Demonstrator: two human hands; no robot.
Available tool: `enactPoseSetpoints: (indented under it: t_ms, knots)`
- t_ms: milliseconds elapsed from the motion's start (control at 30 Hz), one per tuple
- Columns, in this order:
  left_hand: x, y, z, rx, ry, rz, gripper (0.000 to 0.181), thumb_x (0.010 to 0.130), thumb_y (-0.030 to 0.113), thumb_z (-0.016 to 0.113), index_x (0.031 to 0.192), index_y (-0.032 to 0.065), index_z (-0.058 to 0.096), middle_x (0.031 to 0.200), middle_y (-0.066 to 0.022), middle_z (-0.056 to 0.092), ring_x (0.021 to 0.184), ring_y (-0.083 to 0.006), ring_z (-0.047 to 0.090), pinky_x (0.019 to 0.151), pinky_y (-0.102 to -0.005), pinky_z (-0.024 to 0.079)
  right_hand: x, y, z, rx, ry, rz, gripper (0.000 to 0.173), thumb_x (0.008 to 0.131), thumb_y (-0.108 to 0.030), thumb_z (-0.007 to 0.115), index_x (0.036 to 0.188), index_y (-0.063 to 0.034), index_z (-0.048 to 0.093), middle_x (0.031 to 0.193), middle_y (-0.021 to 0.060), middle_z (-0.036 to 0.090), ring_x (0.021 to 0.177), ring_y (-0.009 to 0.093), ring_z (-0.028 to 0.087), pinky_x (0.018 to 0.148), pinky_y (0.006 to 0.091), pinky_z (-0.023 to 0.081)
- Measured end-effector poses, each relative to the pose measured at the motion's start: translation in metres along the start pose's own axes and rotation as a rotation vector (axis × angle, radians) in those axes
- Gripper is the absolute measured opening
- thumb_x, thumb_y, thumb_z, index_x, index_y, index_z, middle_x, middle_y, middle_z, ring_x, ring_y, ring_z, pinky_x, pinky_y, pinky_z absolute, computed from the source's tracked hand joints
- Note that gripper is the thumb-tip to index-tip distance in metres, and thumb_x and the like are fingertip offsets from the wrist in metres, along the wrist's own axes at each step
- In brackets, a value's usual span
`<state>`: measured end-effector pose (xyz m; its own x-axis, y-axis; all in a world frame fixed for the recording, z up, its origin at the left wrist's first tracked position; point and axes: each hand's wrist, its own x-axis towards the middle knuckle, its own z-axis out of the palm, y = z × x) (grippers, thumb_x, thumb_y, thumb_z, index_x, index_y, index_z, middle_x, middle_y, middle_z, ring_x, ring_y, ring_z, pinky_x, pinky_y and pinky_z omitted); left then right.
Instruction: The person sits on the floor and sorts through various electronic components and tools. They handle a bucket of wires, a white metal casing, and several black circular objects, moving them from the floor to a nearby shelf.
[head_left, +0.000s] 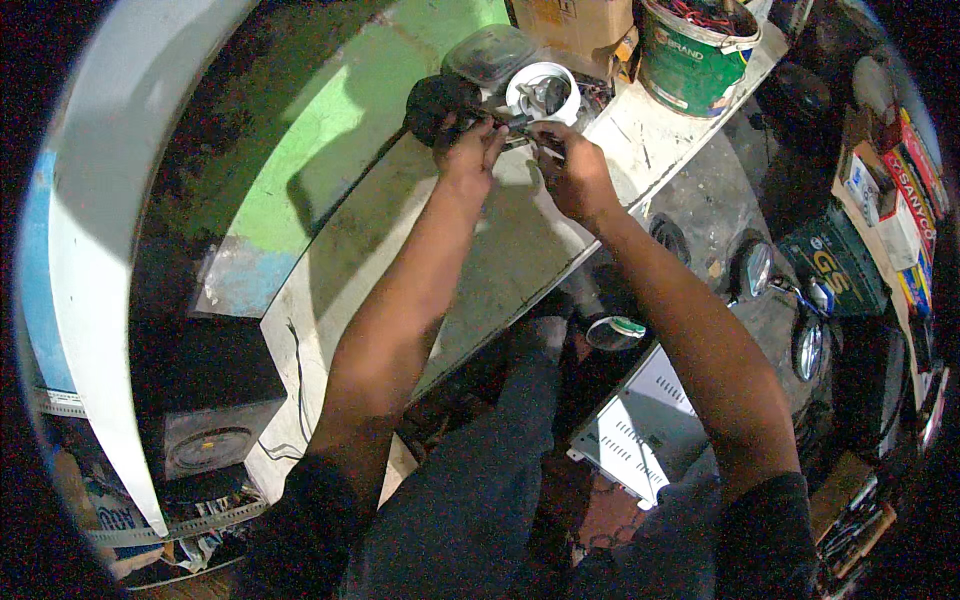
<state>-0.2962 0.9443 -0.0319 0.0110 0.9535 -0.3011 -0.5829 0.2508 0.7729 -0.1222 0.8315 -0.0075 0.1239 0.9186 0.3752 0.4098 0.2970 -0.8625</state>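
Observation:
Both my hands meet over the far end of a pale bench top (450, 247). My left hand (469, 150) grips a small dark part, whose kind I cannot tell. Opposite it, my right hand (570, 161) has its fingers closed around the right end of the same dark piece or one touching it. A round black object (442, 105) lies just behind and left of my left hand. Right behind the fingers stands a white plastic tub (571, 112) with metallic and dark pieces inside. A clear plastic container (487, 56) sits behind these.
A green bucket (686, 71) of wires and a cardboard box (574, 26) stand on the bench's far end. Below on the right are round mirrors (810, 349), a perforated metal case (645, 427) and a battery carton (832, 262). A boxed speaker (214, 442) is at lower left.

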Motion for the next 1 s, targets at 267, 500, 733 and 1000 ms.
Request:
enactPoseSetpoints:
  t_ms: [267, 500, 733, 1000]
  knots:
    - [0.002, -0.010, 0.010, 0.058, 0.105, 0.039, 0.068, 0.084, -0.021, 0.060, 0.138, 0.0172, 0.042, 0.129, -0.0205, 0.054, 0.105, -0.0340, 0.063, 0.079, -0.0440, 0.066, -0.029, 0.026, 0.002, 0.115, -0.104, -0.068, 0.047, 0.090, 0.006, 0.064, 0.135, -0.0029, 0.056, 0.129, 0.0170, 0.064, 0.112, 0.028, 0.066, 0.091, 0.0370, 0.058]
    - [-0.025, -0.004, 0.027, 0.102, 0.093, 0.106, 0.065, 0.088, -0.016, 0.060, 0.141, 0.0170, 0.041, 0.127, -0.0192, 0.055, 0.099, -0.0328, 0.064, 0.079, -0.0463, 0.064, -0.034, 0.037, -0.010, 0.093, -0.139, 0.028, 0.040, 0.089, -0.009, 0.066, 0.128, -0.0006, 0.059, 0.120, 0.0253, 0.065, 0.112, 0.041, 0.064, 0.098, 0.0456, 0.051]
    - [-0.055, -0.014, 0.032, 0.213, 0.110, 0.137, 0.063, 0.090, -0.004, 0.067, 0.142, 0.0179, 0.039, 0.116, -0.0143, 0.062, 0.095, -0.0295, 0.065, 0.074, -0.0446, 0.061, -0.040, 0.035, -0.013, 0.092, -0.162, 0.019, 0.042, 0.086, -0.004, 0.066, 0.128, -0.0014, 0.060, 0.122, 0.0250, 0.065, 0.113, 0.040, 0.065, 0.099, 0.0453, 0.051]
    - [-0.091, -0.045, 0.022, 0.529, 0.267, 0.588, 0.055, 0.092, 0.004, 0.064, 0.143, 0.0089, 0.043, 0.124, -0.0106, 0.053, 0.097, -0.0196, 0.057, 0.078, -0.0317, 0.052, -0.047, 0.014, -0.027, 0.048, -0.229, 0.072, 0.045, 0.093, 0.005, 0.056, 0.138, -0.0036, 0.055, 0.129, 0.0201, 0.065, 0.120, 0.030, 0.063, 0.098, 0.0380, 0.053]
